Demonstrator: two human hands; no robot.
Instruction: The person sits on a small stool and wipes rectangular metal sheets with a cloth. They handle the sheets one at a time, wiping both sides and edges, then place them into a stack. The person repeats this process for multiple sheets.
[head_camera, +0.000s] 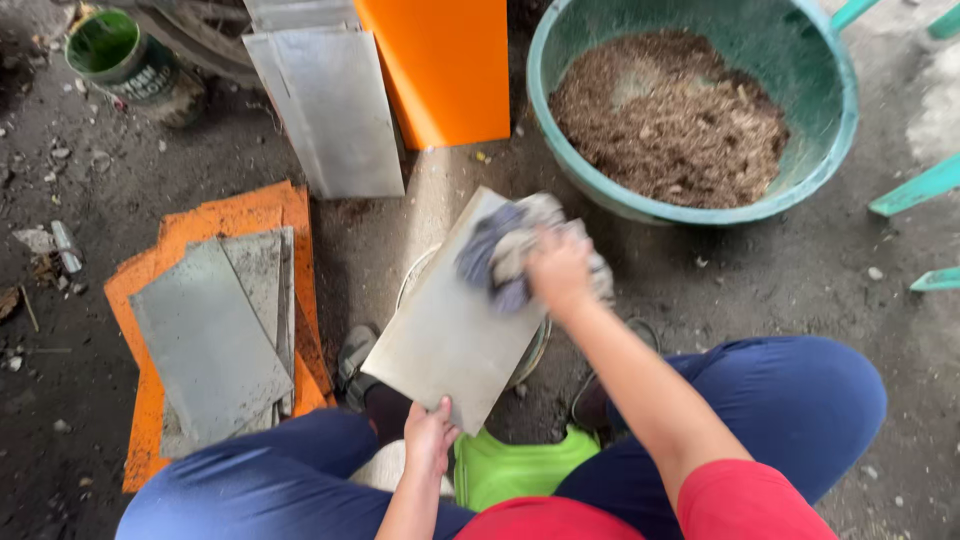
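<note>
Motion-blurred rag (520, 250) under right hand (560, 272)

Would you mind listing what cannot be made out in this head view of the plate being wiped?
- Cloth under the right hand: motion-blurred, so its folds are unclear.
- Round object beneath the grey plate: mostly covered by the plate.
- Left hand: its fingers are hidden under the plate's edge.
- Green bucket: partly cut off by the top edge.
</note>
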